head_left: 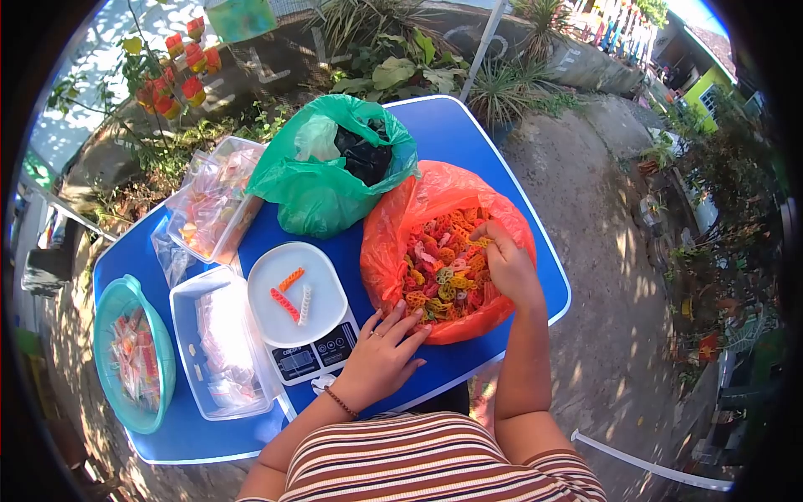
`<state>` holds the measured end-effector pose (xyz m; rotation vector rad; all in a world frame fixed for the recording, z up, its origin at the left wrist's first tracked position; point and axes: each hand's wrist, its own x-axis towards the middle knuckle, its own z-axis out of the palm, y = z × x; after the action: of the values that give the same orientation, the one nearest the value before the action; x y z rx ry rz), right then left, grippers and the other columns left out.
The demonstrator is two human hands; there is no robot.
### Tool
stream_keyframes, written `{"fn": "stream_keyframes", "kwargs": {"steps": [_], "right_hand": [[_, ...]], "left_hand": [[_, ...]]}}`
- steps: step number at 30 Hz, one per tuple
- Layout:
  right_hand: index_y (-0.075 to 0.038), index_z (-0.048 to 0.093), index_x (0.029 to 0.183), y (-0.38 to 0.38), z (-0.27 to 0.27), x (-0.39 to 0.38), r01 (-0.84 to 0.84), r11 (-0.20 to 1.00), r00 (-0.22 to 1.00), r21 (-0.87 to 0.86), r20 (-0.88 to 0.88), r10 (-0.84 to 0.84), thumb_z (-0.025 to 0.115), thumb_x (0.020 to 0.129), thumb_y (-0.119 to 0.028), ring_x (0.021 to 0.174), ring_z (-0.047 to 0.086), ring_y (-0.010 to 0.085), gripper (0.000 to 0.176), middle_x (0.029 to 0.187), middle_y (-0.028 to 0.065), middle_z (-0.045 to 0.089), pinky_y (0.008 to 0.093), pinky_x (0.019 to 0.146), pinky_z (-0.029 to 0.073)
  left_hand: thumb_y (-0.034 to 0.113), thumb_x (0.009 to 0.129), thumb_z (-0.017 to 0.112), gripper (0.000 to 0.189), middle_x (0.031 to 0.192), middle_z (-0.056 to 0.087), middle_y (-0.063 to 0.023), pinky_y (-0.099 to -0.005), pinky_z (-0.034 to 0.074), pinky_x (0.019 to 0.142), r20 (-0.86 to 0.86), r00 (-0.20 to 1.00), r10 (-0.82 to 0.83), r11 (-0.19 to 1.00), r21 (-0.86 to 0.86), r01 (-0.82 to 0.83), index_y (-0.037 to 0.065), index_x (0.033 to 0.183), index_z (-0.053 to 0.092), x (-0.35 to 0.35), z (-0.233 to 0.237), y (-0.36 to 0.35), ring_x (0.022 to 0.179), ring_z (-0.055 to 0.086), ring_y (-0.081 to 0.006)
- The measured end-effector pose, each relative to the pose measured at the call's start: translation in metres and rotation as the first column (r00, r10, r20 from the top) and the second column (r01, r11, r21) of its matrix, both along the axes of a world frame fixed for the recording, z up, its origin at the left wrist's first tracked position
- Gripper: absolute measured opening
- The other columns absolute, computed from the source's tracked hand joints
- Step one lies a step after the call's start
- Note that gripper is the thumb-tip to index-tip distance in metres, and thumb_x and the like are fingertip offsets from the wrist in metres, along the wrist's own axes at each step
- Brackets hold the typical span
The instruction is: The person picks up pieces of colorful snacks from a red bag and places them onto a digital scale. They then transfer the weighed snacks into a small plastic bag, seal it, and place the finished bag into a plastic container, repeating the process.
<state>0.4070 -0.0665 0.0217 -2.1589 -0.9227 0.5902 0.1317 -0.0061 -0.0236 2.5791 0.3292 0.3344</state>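
Note:
An orange plastic bag (pixel 393 226) stands wide at the mouth, full of colourful wheel-shaped and ridged snack pieces (pixel 443 268). My right hand (pixel 510 266) reaches into it from the right, fingers curled and pinched on a yellowish snack piece near the far side. With fingers spread, my left hand (pixel 389 347) lies against the bag's near left edge. Just left of that hand is a digital kitchen scale (pixel 314 356). On it rests a white plate (pixel 268 314) with an orange, a red and a white snack stick (pixel 304 304) apart from each other.
Behind the orange bag sits a green plastic bag (pixel 305 188) with black plastic inside. To the left are a clear tub of filled packets (pixel 217 197), a white container (pixel 188 335) of clear plastic bags and a turquoise basin (pixel 107 351) of packets. All stand on a blue table (pixel 443 125).

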Motion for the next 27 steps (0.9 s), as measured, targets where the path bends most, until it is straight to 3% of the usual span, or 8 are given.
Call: {"fn": "stream_keyframes", "kwargs": {"steps": [4, 7, 10, 13, 16, 19, 22, 27], "right_hand": [[-0.015, 0.069, 0.117, 0.000, 0.004, -0.008, -0.144, 0.975, 0.931, -0.170, 0.312, 0.192, 0.054, 0.092, -0.007, 0.087, 0.070, 0.0408, 0.030, 0.105, 0.0217, 0.068, 0.0474, 0.078, 0.057], [-0.009, 0.071, 0.111, 0.003, 0.009, -0.009, -0.136, 0.953, 0.887, -0.270, 0.394, 0.238, 0.059, 0.091, -0.002, 0.099, 0.069, 0.0406, 0.025, 0.122, 0.0187, 0.063, 0.0486, 0.087, 0.055], [-0.007, 0.072, 0.110, 0.004, -0.005, -0.004, -0.099, 0.938, 0.833, -0.333, 0.488, 0.262, 0.065, 0.088, -0.002, 0.099, 0.070, 0.0397, 0.024, 0.122, 0.0190, 0.061, 0.0499, 0.087, 0.056], [-0.007, 0.074, 0.108, 0.003, -0.007, -0.001, -0.114, 0.942, 0.856, -0.317, 0.450, 0.255, 0.068, 0.090, -0.006, 0.102, 0.068, 0.0422, 0.020, 0.115, 0.0186, 0.065, 0.0494, 0.087, 0.055], [-0.002, 0.072, 0.103, 0.001, 0.004, -0.008, -0.010, 0.988, 0.920, -0.152, 0.385, 0.068, 0.071, 0.094, -0.014, 0.094, 0.071, 0.0322, 0.015, 0.093, 0.0144, 0.067, 0.0420, 0.080, 0.055], [0.003, 0.063, 0.091, 0.002, 0.022, -0.017, -0.050, 0.981, 0.989, 0.189, 0.143, 0.023, 0.070, 0.099, -0.023, 0.072, 0.064, 0.0177, 0.028, 0.074, 0.0101, 0.061, 0.0360, 0.066, 0.050], [0.003, 0.062, 0.091, 0.011, 0.023, -0.026, -0.150, 0.914, 0.953, 0.376, -0.192, 0.236, 0.069, 0.101, -0.025, 0.070, 0.050, 0.0074, 0.031, 0.070, 0.0033, 0.054, 0.0298, 0.062, 0.043], [0.003, 0.061, 0.089, 0.047, 0.028, -0.108, -0.471, 0.838, 0.852, 0.276, -0.102, 0.513, 0.069, 0.100, -0.022, 0.063, 0.051, 0.0091, 0.029, 0.070, 0.0052, 0.057, 0.0313, 0.056, 0.042]], "left_hand": [[0.028, 0.084, 0.081, 0.060, 0.151, 0.054, -0.0111, -0.0562, 0.031, 0.120, -0.012, 1.000, -0.003, 1.000, -0.004, 0.003, 0.015, 0.140, 0.061, -0.002, 0.000, 0.000, 0.147, 0.042, -0.0358], [0.028, 0.085, 0.081, 0.060, 0.151, 0.053, -0.0110, -0.0563, 0.031, 0.120, -0.012, 1.000, 0.000, 1.000, -0.001, -0.001, 0.015, 0.140, 0.061, -0.003, -0.001, -0.001, 0.147, 0.042, -0.0352], [0.028, 0.085, 0.080, 0.060, 0.151, 0.053, -0.0112, -0.0565, 0.031, 0.120, -0.012, 1.000, -0.002, 1.000, 0.001, 0.002, 0.015, 0.140, 0.060, -0.005, 0.000, -0.002, 0.147, 0.042, -0.0351], [0.028, 0.086, 0.080, 0.057, 0.150, 0.054, -0.0115, -0.0557, 0.032, 0.119, -0.002, 1.000, 0.008, 1.000, -0.001, -0.008, 0.015, 0.138, 0.061, -0.007, 0.003, -0.003, 0.146, 0.043, -0.0352], [0.026, 0.086, 0.080, 0.054, 0.147, 0.055, -0.0121, -0.0538, 0.036, 0.117, 0.076, 0.997, 0.030, 1.000, -0.009, -0.030, 0.014, 0.136, 0.063, -0.012, 0.006, -0.002, 0.141, 0.048, -0.0350], [0.019, 0.085, 0.080, 0.050, 0.143, 0.059, -0.0117, -0.0495, 0.043, 0.111, 0.204, 0.977, 0.055, 0.998, -0.020, -0.052, 0.014, 0.132, 0.066, -0.021, 0.012, 0.003, 0.132, 0.057, -0.0328], [0.012, 0.082, 0.082, 0.047, 0.136, 0.064, -0.0100, -0.0445, 0.048, 0.104, 0.317, 0.942, 0.105, 0.994, -0.020, -0.104, 0.013, 0.127, 0.069, -0.036, 0.020, 0.009, 0.122, 0.063, -0.0295], [0.006, 0.079, 0.081, 0.040, 0.124, 0.069, -0.0078, -0.0396, 0.052, 0.094, 0.381, 0.873, 0.305, 0.947, -0.025, -0.320, 0.011, 0.118, 0.073, -0.073, 0.029, 0.009, 0.110, 0.067, -0.0280]]}}
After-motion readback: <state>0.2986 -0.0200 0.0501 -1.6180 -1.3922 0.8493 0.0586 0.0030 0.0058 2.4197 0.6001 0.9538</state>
